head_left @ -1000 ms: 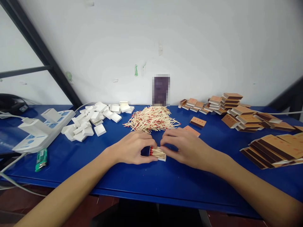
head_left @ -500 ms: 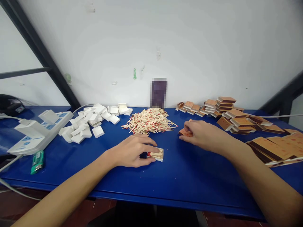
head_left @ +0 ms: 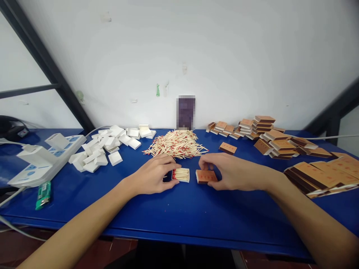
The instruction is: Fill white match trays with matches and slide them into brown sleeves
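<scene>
My left hand point(head_left: 157, 173) grips the left part of a white matchbox tray point(head_left: 184, 181), thumb on the near side and fingers on the far side. Red-tipped matches point(head_left: 182, 173) fill that tray, heads towards my palm. To its right, a brown matchbox sleeve point(head_left: 206, 176) is held between the thumb and fingers of my right hand point(head_left: 224, 170). A small gap separates tray and sleeve, which lie roughly in line on the blue table point(head_left: 179, 216). Behind them is a loose heap of matches point(head_left: 178, 144).
White empty trays point(head_left: 106, 145) are piled at left, beside a power strip point(head_left: 50, 158) and a green packet point(head_left: 44, 194). A single matchbox point(head_left: 227, 148) lies behind my right hand. Stacked matchboxes point(head_left: 263, 129) and flat sleeves point(head_left: 322, 175) occupy the right side. A pixelated dark object point(head_left: 186, 112) leans against the wall.
My right hand has brought a sleeve left and nearer to me, up to the tray. One matchbox now shows where that hand was. My left hand has moved slightly, uncovering more matches.
</scene>
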`<state>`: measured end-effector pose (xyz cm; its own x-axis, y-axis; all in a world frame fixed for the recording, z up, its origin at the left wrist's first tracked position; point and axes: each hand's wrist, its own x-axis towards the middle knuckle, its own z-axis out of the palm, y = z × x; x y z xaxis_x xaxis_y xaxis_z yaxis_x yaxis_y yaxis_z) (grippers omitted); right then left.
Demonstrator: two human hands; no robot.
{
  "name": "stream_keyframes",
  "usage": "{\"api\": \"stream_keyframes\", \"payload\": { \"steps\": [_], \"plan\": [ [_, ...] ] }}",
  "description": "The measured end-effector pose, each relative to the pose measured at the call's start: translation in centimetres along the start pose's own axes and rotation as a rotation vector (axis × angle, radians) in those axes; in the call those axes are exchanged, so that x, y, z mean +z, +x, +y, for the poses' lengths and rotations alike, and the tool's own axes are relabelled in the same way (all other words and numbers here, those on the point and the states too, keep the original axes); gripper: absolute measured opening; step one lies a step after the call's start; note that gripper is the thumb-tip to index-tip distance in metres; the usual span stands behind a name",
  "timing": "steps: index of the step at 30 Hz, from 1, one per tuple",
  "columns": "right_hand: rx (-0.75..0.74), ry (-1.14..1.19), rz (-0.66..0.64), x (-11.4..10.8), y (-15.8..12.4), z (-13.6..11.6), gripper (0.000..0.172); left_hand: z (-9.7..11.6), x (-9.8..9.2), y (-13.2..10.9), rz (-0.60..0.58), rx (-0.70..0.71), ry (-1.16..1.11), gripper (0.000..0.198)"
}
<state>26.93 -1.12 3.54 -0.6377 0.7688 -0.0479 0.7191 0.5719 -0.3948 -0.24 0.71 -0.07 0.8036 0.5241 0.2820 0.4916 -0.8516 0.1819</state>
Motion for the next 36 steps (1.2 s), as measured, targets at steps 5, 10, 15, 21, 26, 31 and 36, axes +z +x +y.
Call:
{"api": "stream_keyframes", "payload": {
  "steps": [5, 10, 15, 21, 26, 31, 36],
  "plan": [
    [-0.144, 0.069, 0.023, 0.6, 0.2, -0.7, 0.025, 0.2, -0.2, 0.1, 0.002, -0.019, -0.027, 0.034],
    [-0.188, 0.051, 0.098, 1.5, 0.7, -0.9, 0.025, 0.3, -0.3, 0.1, -0.012, -0.026, -0.054, 0.03],
    [-0.186, 0.095, 0.1, 1.6, 0.8, -0.9, 0.021, 0.2, -0.2, 0.0, -0.035, -0.033, -0.082, 0.032],
    [-0.186, 0.115, 0.093, 1.8, 0.9, -0.7, 0.018, 0.0, 0.1, -0.1, -0.058, -0.032, -0.12, 0.033],
    [-0.152, 0.112, 0.092, 1.8, 1.0, -0.3, 0.016, -0.1, 0.0, -0.3, -0.074, -0.012, -0.129, 0.043],
    [-0.151, 0.123, 0.075, 1.8, 1.0, -0.1, 0.013, 0.0, -0.1, -0.3, -0.094, 0.025, -0.141, 0.036],
    [-0.151, 0.129, 0.065, 1.6, 1.0, -0.1, 0.015, 0.0, -0.1, -0.4, -0.074, 0.039, -0.142, 0.039]
  ]
}}
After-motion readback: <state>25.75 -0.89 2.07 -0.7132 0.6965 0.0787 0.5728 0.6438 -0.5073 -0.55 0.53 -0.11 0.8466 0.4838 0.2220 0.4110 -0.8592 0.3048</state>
